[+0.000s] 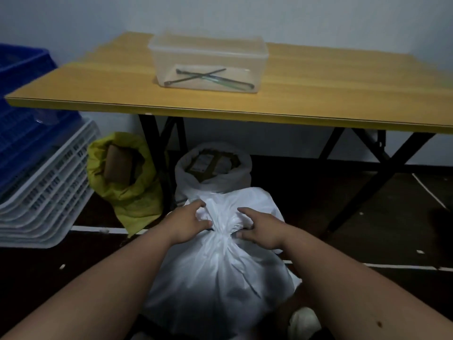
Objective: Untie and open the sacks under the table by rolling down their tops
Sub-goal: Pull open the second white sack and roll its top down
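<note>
Working at the cinched neck (pixel 221 233) of the white sack (pixel 220 273) in the lower centre of the frame, both hands addressed the tie. The left hand (pixel 187 223) had its fingers curled into the gathered cloth just above the neck, thumb at the constriction. The right hand (pixel 259 233) pinched at the neck from the opposite side, fingers bent over the bunched top; whether it had hold of the tie itself or only the fabric could not be determined. The step in hand was judged to be untying; roll-down of this sack had not begun. The next move would call for locating the free end of the tie, loosening it, then spreading the mouth.

Directly behind, under the table (pixel 220 111), a second white sack (pixel 213 177) stood with its top already rolled down, contents exposed. Left of it, a yellow sack (pixel 127 190) was likewise open. Stacked crates (pixel 41 192) occupied the left edge. On the table, a clear plastic container (pixel 208 62) held crossed cable ties (pixel 208 77).
</note>
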